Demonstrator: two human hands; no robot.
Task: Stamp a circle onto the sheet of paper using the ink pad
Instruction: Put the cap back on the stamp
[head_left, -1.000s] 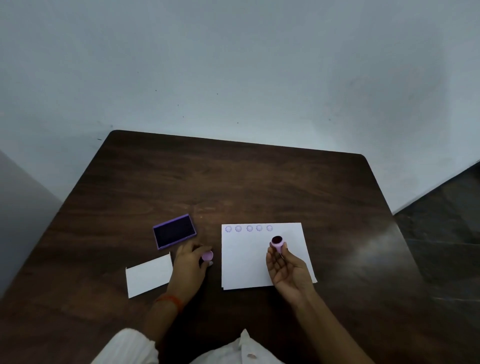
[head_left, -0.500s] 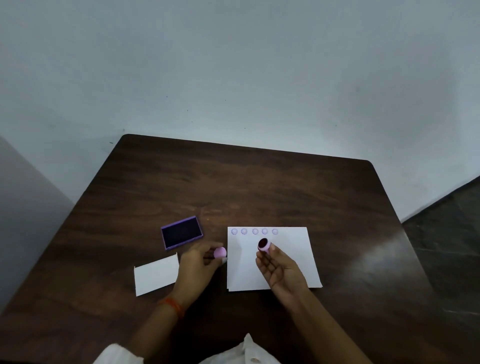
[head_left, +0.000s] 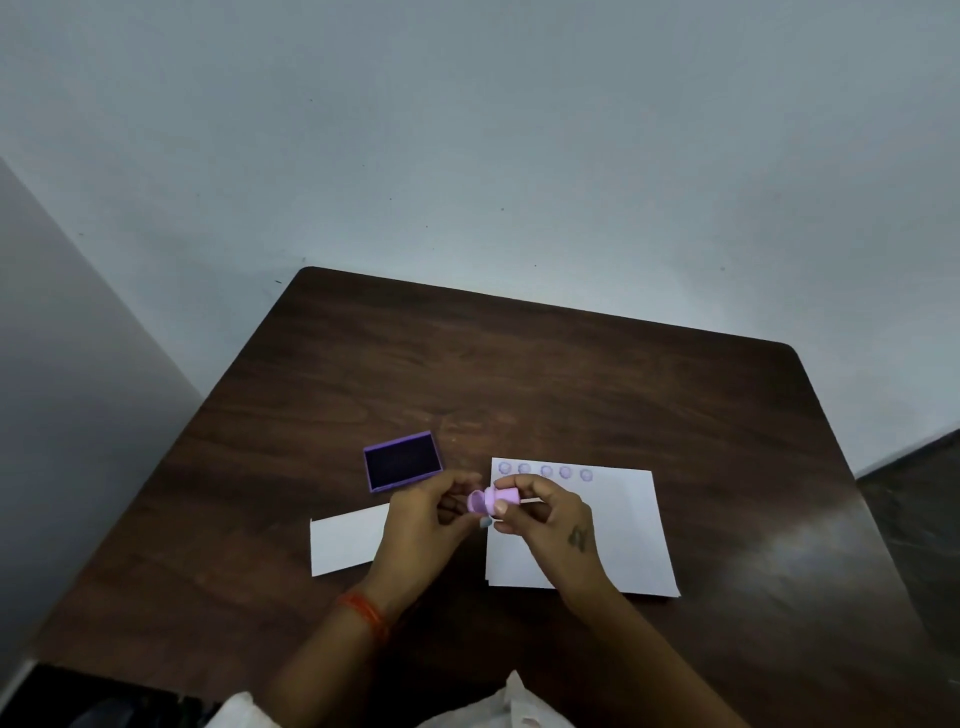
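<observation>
Lilac plastic is pinched between both hands just above the near left corner of the sheet of paper (head_left: 613, 525). The right hand (head_left: 545, 519) grips the stamp (head_left: 506, 496) by its barrel, turned sideways, while the left hand (head_left: 423, 519) holds the round cap (head_left: 477, 501) against the stamp's end. The two pieces touch, and I judge the cap is being pushed on or pulled off; I cannot tell which. Holding them over the table (head_left: 519, 374) rather than the print area keeps stray ink off the page. Five faint purple circles (head_left: 545, 471) run along the sheet's far edge. To the left and slightly farther, the ink pad (head_left: 402, 461) lies open, within easy reach. A smaller white slip (head_left: 345, 540) rests near the left wrist.
</observation>
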